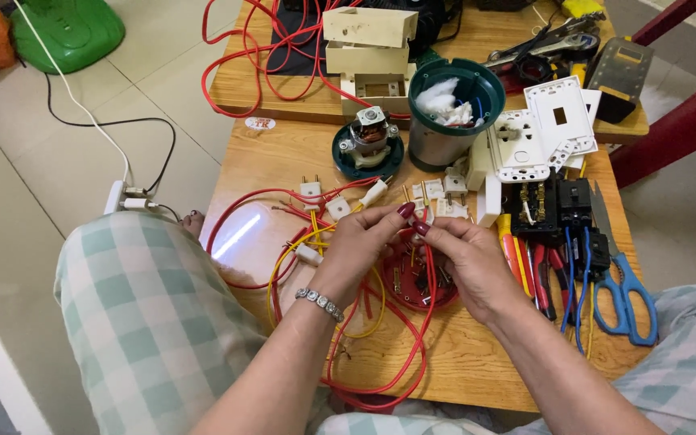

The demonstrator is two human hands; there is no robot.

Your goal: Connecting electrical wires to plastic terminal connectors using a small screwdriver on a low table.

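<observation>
A red wire [428,266] is pinched between the fingertips of the left hand [360,246] and right hand [469,262]; scissors [622,282] lie at 3 o'clock.

My left hand [360,246] wears a silver linked bracelet [321,304] at the wrist and dark red polish on its nails, my right hand [469,262] at three o'clock from it shows the same polish, and pale green-and-white checked cloth [151,314] covers my knees.
</observation>
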